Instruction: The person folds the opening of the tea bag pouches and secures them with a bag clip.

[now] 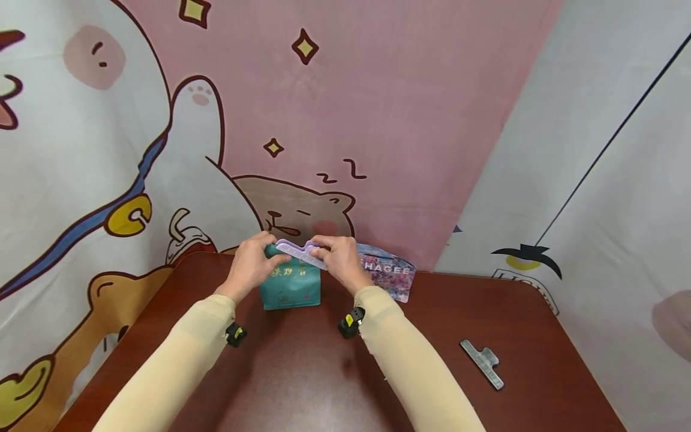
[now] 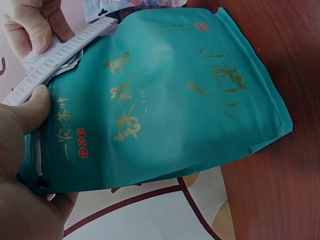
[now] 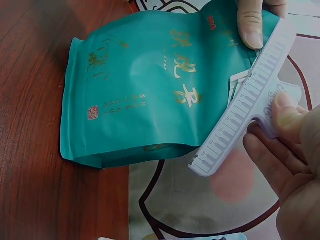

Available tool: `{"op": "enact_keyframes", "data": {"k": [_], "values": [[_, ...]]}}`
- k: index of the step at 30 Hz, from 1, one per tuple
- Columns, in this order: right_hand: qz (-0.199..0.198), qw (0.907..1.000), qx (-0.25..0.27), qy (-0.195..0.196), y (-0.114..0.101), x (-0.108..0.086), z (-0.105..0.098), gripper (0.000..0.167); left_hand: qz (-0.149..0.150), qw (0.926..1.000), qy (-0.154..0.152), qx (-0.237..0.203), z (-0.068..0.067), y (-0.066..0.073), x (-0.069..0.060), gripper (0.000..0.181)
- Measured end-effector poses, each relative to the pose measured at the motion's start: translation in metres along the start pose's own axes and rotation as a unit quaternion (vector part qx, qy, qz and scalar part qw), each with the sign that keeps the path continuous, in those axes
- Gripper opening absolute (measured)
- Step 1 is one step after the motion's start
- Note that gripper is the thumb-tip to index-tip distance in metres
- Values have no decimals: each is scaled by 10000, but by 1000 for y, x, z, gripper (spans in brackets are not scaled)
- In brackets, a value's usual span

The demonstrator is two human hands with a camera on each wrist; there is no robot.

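Note:
A teal pouch (image 1: 291, 285) with gold lettering stands on the table, its front broad and smooth in the left wrist view. My left hand (image 1: 251, 264) grips one top corner, thumb on the front face. In my right hand (image 1: 342, 261), thumb and fingers pinch the handle of a pale purple bag clip (image 3: 245, 102) printed with piano keys. The clip slants across the pouch's top edge, one end near the left thumb, the other jutting past the pouch. White paper-like pieces (image 3: 236, 82) show beside the clip; whether its bar bites the pouch, I cannot tell.
Behind the right hand stands a pink and blue pouch (image 1: 385, 273) marked HAGEE. A grey clip (image 1: 482, 363) lies at the right on the brown table (image 1: 291, 372). A cartoon-printed cloth (image 1: 399, 120) hangs behind the table's far edge.

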State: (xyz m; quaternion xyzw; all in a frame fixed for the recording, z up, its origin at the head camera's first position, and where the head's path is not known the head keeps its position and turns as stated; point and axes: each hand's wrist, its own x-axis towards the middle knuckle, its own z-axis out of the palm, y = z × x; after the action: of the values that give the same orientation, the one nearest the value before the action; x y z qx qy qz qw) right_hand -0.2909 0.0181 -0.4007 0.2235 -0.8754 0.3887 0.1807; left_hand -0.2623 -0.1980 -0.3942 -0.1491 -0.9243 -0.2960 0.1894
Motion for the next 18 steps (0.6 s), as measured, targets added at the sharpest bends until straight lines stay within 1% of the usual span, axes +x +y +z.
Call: {"op": "enact_keyframes", "data": {"k": [5, 12, 18], "values": [[-224, 9997, 1, 75, -5, 1, -1, 15, 31, 10000, -13, -42, 0, 1, 0, 24], [-258, 9996, -66, -7, -8, 3, -3, 13, 49, 9999, -92, -32, -2, 3, 2, 24], [-430, 9988, -211, -35, -5, 1, -1, 11, -39, 9999, -154, -31, -2, 2, -1, 23]]}}
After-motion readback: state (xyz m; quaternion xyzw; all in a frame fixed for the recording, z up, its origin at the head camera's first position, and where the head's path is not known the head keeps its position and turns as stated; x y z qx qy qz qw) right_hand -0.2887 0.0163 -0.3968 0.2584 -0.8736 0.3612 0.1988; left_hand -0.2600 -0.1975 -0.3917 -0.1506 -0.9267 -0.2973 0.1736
